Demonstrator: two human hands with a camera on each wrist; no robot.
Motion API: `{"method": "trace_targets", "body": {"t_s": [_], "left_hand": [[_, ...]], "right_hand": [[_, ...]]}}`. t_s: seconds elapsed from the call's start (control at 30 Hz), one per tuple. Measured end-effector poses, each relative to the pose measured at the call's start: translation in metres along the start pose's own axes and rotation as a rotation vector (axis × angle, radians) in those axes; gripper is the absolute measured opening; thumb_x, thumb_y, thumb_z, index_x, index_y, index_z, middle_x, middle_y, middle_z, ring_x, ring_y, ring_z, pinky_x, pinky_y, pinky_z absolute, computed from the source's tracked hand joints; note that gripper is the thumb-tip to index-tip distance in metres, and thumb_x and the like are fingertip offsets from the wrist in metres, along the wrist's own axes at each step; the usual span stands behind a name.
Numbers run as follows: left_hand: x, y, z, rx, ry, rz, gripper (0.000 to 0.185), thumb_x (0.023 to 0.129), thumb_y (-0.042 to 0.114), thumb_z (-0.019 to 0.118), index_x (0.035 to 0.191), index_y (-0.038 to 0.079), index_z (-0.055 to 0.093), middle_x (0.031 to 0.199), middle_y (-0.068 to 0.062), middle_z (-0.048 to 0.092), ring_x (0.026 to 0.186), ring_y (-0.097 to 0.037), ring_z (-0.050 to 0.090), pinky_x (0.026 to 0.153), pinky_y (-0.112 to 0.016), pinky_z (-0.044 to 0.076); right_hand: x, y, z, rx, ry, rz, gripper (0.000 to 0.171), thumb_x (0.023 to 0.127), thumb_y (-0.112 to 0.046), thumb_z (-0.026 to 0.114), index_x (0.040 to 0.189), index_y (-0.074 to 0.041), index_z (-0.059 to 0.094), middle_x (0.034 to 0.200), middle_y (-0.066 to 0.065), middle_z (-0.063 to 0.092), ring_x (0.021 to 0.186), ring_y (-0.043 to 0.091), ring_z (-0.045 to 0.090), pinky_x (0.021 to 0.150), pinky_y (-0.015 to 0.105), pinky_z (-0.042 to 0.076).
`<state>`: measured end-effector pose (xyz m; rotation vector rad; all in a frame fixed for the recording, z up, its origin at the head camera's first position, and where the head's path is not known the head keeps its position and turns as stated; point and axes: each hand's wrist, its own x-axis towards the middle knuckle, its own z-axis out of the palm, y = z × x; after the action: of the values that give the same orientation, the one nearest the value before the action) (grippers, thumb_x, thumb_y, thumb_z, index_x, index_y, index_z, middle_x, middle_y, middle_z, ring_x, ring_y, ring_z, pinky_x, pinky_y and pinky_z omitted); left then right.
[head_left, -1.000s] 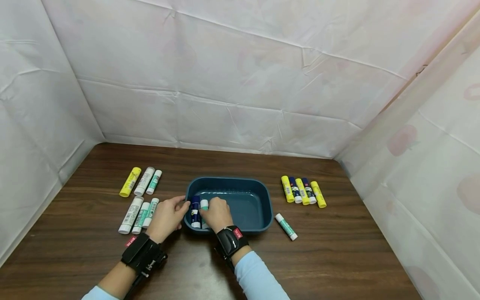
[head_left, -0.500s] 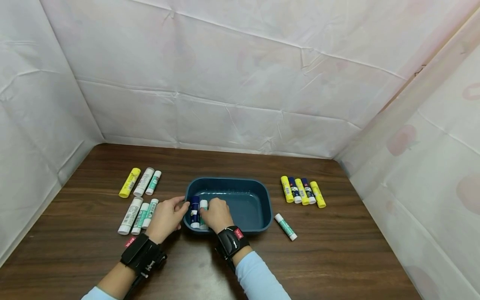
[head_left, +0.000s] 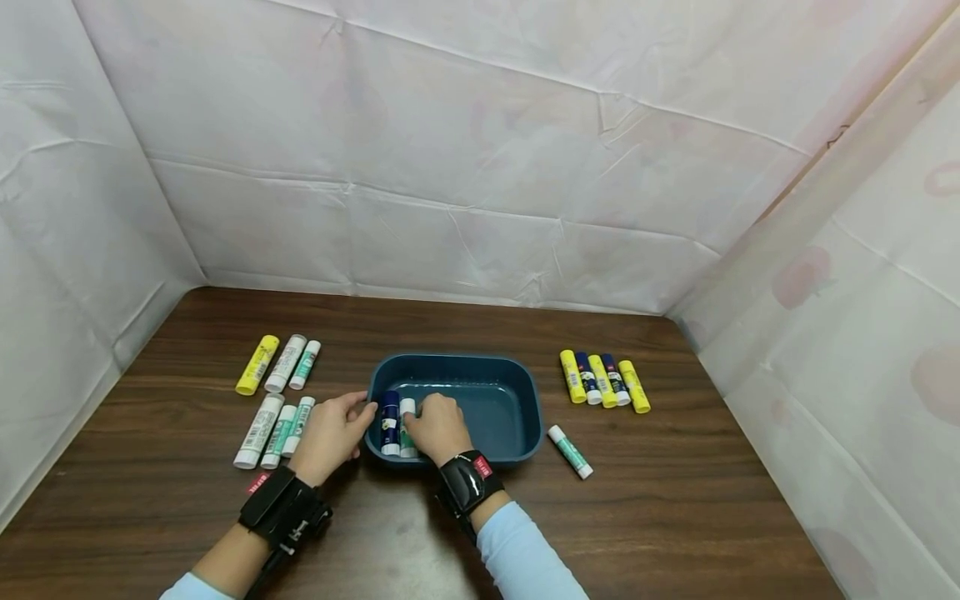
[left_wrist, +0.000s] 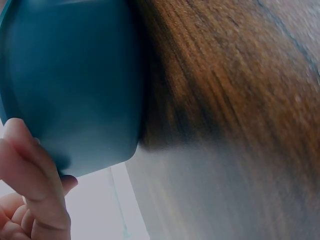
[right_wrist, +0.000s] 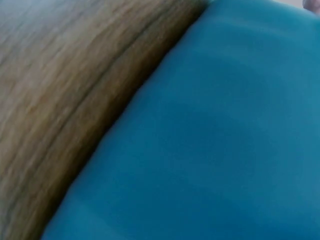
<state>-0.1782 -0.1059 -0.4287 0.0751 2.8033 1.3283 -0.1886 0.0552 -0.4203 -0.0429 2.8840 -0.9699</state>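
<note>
A dark teal plastic tray (head_left: 495, 361) sits mid-table. Inside it, along the left end, lie a navy glue stick (head_left: 390, 425) and beside it a green-and-white glue stick (head_left: 407, 407). My left hand (head_left: 330, 437) holds the tray's left rim; the left wrist view has its fingers (left_wrist: 35, 175) against the tray's outer wall (left_wrist: 85, 85). My right hand (head_left: 441, 429) reaches over the front rim and grips the green-and-white stick, hiding part of it. Only the tray's wall (right_wrist: 200, 130) fills most of the right wrist view.
Left of the tray lie a yellow glue stick (head_left: 257, 365) and several white and green ones (head_left: 258, 431). On the right, yellow and navy sticks (head_left: 603, 381) lie in a row, with a single green-and-white stick (head_left: 570, 452) nearer the tray. White sheeting (head_left: 450, 167) surrounds the table.
The right hand has shifted very slightly to the right over the green-and-white stick. The left hand stays at the tray's rim.
</note>
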Motion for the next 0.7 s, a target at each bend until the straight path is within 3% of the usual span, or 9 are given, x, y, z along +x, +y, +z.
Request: {"method": "trace_targets", "body": {"t_s": [0.1,0.17,0.27,0.33,0.57,0.7], "left_hand": [[0.0,0.0,0.0,-0.004,-0.004,-0.001,0.042,0.095,0.024,0.054,0.127,-0.003,0.054,0.051,-0.001,0.049,0.04,-0.012,0.051,0.04,-0.027,0.038],[0.0,-0.001,0.0,-0.007,-0.008,-0.007,0.042,0.095,0.024,0.054,0.128,-0.003,0.053,0.051,-0.001,0.049,0.04,-0.012,0.051,0.041,-0.027,0.038],[0.0,-0.001,0.0,-0.009,-0.015,-0.015,0.043,0.095,0.024,0.054,0.129,-0.002,0.053,0.051,-0.001,0.049,0.041,-0.012,0.051,0.041,-0.027,0.039],[0.001,-0.002,0.001,-0.007,-0.019,-0.02,0.043,0.095,0.024,0.054,0.129,-0.002,0.052,0.051,-0.001,0.049,0.041,-0.013,0.051,0.042,-0.027,0.039],[0.001,-0.003,0.002,-0.001,-0.016,-0.019,0.042,0.095,0.024,0.053,0.129,-0.001,0.053,0.052,-0.001,0.049,0.041,-0.013,0.052,0.042,-0.027,0.04],[0.002,-0.002,0.002,0.002,-0.01,-0.008,0.042,0.095,0.023,0.054,0.128,-0.002,0.053,0.051,-0.002,0.05,0.041,-0.013,0.052,0.042,-0.027,0.04]], "right_hand": [[-0.001,0.004,-0.004,-0.026,0.021,-0.012,0.054,0.089,-0.026,0.061,0.045,-0.016,0.031,0.043,-0.006,0.022,0.038,0.009,0.027,0.039,0.022,0.021],[-0.002,0.006,-0.008,-0.051,0.031,-0.011,0.044,0.089,-0.027,0.062,0.05,-0.011,0.049,0.046,-0.004,0.041,0.041,0.009,0.035,0.041,0.022,0.027],[-0.002,0.011,-0.014,-0.096,0.038,-0.001,0.027,0.088,-0.03,0.063,0.079,-0.005,0.071,0.073,0.003,0.068,0.056,0.011,0.054,0.05,0.025,0.041],[-0.003,0.014,-0.019,-0.118,0.037,0.016,0.031,0.088,-0.032,0.063,0.102,-0.006,0.071,0.098,0.008,0.071,0.07,0.014,0.062,0.058,0.028,0.047],[-0.008,0.026,-0.037,-0.127,0.085,0.004,0.029,0.087,-0.031,0.064,0.102,-0.007,0.071,0.097,0.007,0.072,0.061,0.011,0.058,0.049,0.025,0.04],[-0.009,0.033,-0.048,-0.107,0.124,0.013,0.028,0.087,-0.031,0.065,0.102,-0.009,0.072,0.098,0.007,0.072,0.067,0.014,0.062,0.052,0.026,0.043]]}}
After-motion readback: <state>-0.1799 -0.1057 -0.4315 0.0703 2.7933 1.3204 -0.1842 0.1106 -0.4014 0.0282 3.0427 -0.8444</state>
